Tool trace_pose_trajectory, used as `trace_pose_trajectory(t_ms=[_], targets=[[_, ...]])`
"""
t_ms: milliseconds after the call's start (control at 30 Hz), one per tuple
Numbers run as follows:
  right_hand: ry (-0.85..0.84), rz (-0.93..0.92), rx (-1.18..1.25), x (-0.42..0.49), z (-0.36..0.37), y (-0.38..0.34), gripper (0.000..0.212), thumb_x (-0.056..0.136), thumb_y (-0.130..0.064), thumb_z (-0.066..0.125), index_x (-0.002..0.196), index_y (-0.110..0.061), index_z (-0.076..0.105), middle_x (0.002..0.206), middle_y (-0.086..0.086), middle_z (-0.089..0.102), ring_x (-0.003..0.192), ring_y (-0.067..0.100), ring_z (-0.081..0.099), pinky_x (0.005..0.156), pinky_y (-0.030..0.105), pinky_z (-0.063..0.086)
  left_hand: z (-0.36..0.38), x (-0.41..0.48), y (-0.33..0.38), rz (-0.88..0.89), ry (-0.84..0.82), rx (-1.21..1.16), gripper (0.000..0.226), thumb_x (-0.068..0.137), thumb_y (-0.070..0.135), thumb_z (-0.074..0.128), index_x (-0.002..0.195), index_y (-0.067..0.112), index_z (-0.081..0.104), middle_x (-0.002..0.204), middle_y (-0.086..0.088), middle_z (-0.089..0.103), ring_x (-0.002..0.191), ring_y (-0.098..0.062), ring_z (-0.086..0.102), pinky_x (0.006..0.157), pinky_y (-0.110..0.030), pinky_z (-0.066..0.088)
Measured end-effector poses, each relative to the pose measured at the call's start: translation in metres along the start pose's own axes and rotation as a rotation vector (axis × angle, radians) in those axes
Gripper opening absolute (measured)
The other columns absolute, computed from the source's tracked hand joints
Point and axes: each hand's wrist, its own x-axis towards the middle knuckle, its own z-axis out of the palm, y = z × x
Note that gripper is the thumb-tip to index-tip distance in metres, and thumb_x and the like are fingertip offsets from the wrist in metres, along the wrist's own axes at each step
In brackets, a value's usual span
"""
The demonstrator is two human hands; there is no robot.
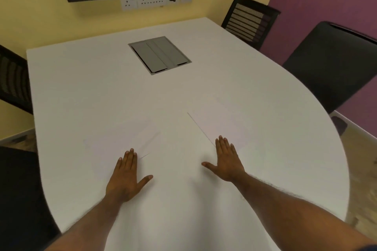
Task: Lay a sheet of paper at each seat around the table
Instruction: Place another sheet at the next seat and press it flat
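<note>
Midway across the surface (81, 87), the cable box (160, 55) has its lids down; nearer, we press our flat left hand (126, 177) on the left sheet (120, 140), our flat right hand (226, 161) on the right sheet (220, 122).

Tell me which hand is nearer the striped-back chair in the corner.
Right. The right hand lies on the table on the same side as the striped-back chair; the left hand lies farther across.

Open surface is offered across the bench (265, 91), broken only by a flush grey hatch (160, 55). Its edges are hemmed by a right chair (330, 63) and a left chair (12, 81).
</note>
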Motion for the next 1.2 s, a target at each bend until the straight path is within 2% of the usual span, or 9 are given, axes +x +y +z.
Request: trace_pose_trajectory(t_ms=[233,533,633,733,867,1200], targets=[[-0.001,-0.052,-0.01,-0.019,0.006,0.111,0.107,0.084,-0.08,0.028,0.155,-0.008,-0.006,0.165,0.008,-0.011,0.152,0.021,-0.012,0.124,0.039,-0.004,0.016,-0.019,0.119,-0.136,0.022,0.008,0.125,0.064,0.088,-0.017,0.153,0.001,-0.007,0.163,-0.013,-0.016,0.151,-0.023,-0.016,0.124,-0.039,-0.007],[-0.052,-0.131,-0.016,-0.03,-0.016,0.199,0.1,0.088,-0.076,0.029,0.156,-0.008,-0.002,0.165,0.007,-0.008,0.152,0.021,-0.011,0.124,0.041,-0.003,0.031,-0.027,0.24,-0.205,0.096,-0.065,0.113,0.073,0.083,-0.007,0.154,0.004,-0.003,0.165,-0.01,-0.008,0.152,-0.021,-0.01,0.124,-0.042,-0.003],[-0.039,-0.155,0.042,-0.029,-0.02,0.204,0.098,0.089,-0.074,0.031,0.156,-0.009,-0.001,0.166,0.006,-0.007,0.152,0.019,-0.009,0.124,0.039,-0.004,0.025,-0.024,0.253,-0.205,0.132,-0.094,0.107,0.077,0.08,-0.005,0.155,0.005,-0.003,0.165,-0.008,-0.009,0.152,-0.02,-0.01,0.124,-0.043,-0.002],[0.047,-0.217,0.068,-0.021,-0.024,0.211,0.093,0.092,-0.071,0.03,0.156,-0.012,0.0,0.166,0.003,-0.006,0.152,0.015,-0.01,0.124,0.036,-0.006,0.027,-0.01,0.259,-0.216,0.178,-0.101,0.102,0.081,0.076,-0.005,0.154,0.006,-0.004,0.164,-0.007,-0.012,0.152,-0.019,-0.011,0.124,-0.044,-0.001],[0.085,-0.236,0.033,-0.002,-0.03,0.214,0.086,0.095,-0.066,0.031,0.157,-0.012,0.005,0.166,0.002,-0.004,0.152,0.015,-0.01,0.124,0.037,-0.005,0.031,0.022,0.254,-0.193,0.204,-0.136,0.103,0.081,0.076,-0.01,0.154,0.004,0.002,0.165,-0.009,-0.004,0.152,-0.02,-0.005,0.124,-0.043,0.001],[0.065,-0.267,-0.002,0.06,-0.045,0.245,0.083,0.096,-0.063,0.033,0.157,-0.012,0.007,0.166,0.002,-0.001,0.152,0.014,-0.008,0.124,0.037,-0.005,0.036,0.078,0.263,-0.179,0.242,-0.211,0.104,0.083,0.076,-0.005,0.154,0.002,0.006,0.164,-0.01,-0.002,0.152,-0.022,-0.002,0.124,-0.046,0.002]])
